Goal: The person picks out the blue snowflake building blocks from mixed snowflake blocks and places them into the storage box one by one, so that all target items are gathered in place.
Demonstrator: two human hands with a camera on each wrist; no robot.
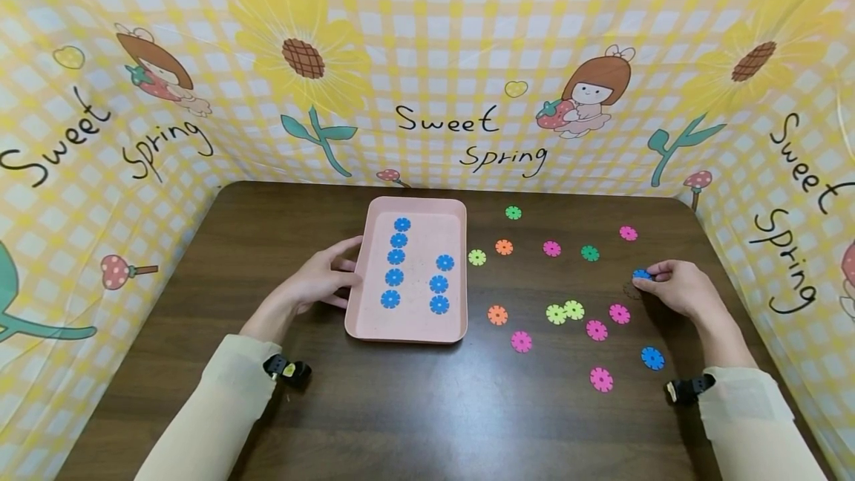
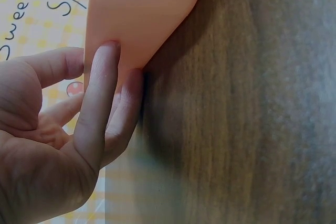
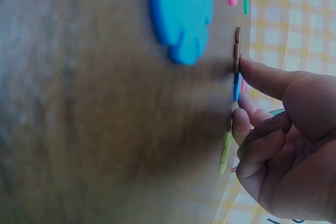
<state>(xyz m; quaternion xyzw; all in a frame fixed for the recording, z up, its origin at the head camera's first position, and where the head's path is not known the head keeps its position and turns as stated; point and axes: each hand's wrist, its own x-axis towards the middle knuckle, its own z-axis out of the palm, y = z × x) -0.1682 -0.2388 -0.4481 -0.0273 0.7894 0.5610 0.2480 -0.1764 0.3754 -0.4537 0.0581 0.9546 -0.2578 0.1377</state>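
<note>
My left hand (image 1: 317, 277) touches the left side of a pink tray (image 1: 407, 329), its fingertips against the outer wall (image 2: 142, 14). Inside the tray, blue notched plastic discs (image 1: 394, 277) form two columns, the left one longer. Over at the right, thumb and fingers of my right hand (image 1: 681, 288) pinch another blue notched disc (image 1: 641, 274) at the table. A dark brown disc (image 1: 631, 290) lies right beside it, partly covered by the hand. Edge-on in the right wrist view, the brown disc (image 3: 237, 51) and blue disc (image 3: 236, 88) appear by the thumb.
Pink, orange, yellow-green and green discs are scattered on the brown table (image 1: 467, 407) right of the tray. A loose blue disc (image 1: 652, 358) lies nearer the right wrist. A yellow checked cloth (image 1: 427, 58) rises behind the table and along both sides.
</note>
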